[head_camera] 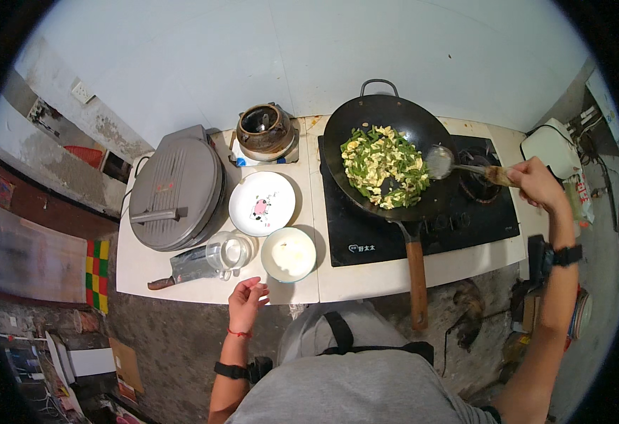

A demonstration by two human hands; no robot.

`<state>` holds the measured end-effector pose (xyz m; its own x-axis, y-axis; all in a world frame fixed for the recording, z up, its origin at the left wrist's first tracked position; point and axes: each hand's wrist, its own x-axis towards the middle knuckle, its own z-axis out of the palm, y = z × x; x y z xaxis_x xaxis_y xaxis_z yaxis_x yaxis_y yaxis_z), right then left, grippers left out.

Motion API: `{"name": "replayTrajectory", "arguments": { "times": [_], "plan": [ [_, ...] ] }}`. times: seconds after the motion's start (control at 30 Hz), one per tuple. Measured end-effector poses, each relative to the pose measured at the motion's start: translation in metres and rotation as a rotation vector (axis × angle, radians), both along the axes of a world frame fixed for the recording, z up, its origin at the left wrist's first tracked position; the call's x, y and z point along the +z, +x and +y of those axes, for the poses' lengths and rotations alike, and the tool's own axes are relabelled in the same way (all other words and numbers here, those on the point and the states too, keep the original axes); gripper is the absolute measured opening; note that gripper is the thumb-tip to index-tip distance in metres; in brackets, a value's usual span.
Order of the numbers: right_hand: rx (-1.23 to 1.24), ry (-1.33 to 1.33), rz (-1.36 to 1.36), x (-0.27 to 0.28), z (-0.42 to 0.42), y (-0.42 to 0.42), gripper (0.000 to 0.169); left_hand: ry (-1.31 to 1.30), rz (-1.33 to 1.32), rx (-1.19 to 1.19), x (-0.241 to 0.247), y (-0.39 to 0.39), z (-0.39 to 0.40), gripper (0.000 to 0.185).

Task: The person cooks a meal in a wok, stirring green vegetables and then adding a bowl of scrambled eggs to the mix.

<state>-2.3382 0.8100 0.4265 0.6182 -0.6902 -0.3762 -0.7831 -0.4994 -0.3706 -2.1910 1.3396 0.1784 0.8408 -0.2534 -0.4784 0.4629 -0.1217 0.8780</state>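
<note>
My right hand (538,184) grips the wrapped handle end of a metal spatula (440,162). The spatula's blade rests at the right side of a black wok (341,108), against the edge of the food. Chopped green vegetable pieces mixed with scrambled egg (386,167) lie in the wok. Its wooden handle (418,286) points towards me. My left hand (245,302), fingers loosely curled and holding nothing, hovers by the counter's front edge. Nearest to it are a white bowl (288,255) with some residue inside and a clear glass mug (230,252).
A cleaver (195,266) lies partly behind the mug. Behind stand a white plate (262,204), a brown glazed pot (265,132) and a closed electric griddle (174,196). The wok sits on a black gas cooktop (378,254). A pale appliance (550,148) stands at right.
</note>
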Motion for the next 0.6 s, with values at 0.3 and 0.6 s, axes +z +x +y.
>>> {"name": "replayTrajectory", "arguments": {
  "times": [0.3, 0.6],
  "plan": [
    [-0.218, 0.489, -0.456, -0.110, 0.058, -0.012, 0.033, 0.021, -0.216, -0.088, 0.038, 0.034, -0.024, 0.025],
    [-0.361, 0.527, -0.552, -0.087, 0.098, -0.079, 0.038, 0.110, -0.727, -0.456, 0.094, 0.053, -0.142, 0.011]
  ]
}}
